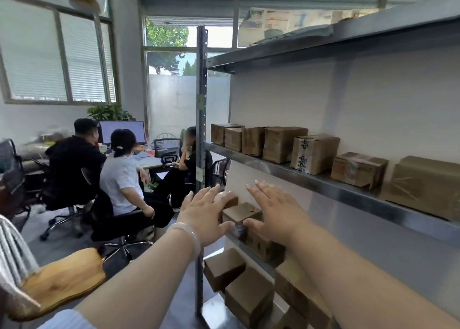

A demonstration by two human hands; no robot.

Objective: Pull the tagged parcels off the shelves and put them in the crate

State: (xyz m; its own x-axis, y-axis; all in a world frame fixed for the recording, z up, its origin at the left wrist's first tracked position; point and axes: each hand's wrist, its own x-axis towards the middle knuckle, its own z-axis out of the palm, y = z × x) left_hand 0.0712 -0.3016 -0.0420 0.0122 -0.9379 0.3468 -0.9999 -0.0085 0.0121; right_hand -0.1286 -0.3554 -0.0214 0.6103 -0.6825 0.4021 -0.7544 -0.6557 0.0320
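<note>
Stands at the end of a metal shelf rack (201, 104), both bare arms stretched forward. Frames a small cardboard parcel (241, 213) between the two hands, on a low shelf beneath the middle shelf (311, 179). Holds the left hand (206, 214) wide, fingers straight and spread, thumb down by the parcel's left front corner; wears a pale bangle (189, 234) on that wrist. Holds the right hand (276, 214) just as wide, fingers straight, thumb at the parcel's right front edge. Cannot tell whether either thumb touches the cardboard. Faces a row of brown parcels (283, 143) along the middle shelf, with further boxes (249, 296) lower down near the floor. Has three seated people off to the left, round a desk (149, 163) with a lit monitor (122, 132), and a wooden chair seat (62, 276) close by on the left
</note>
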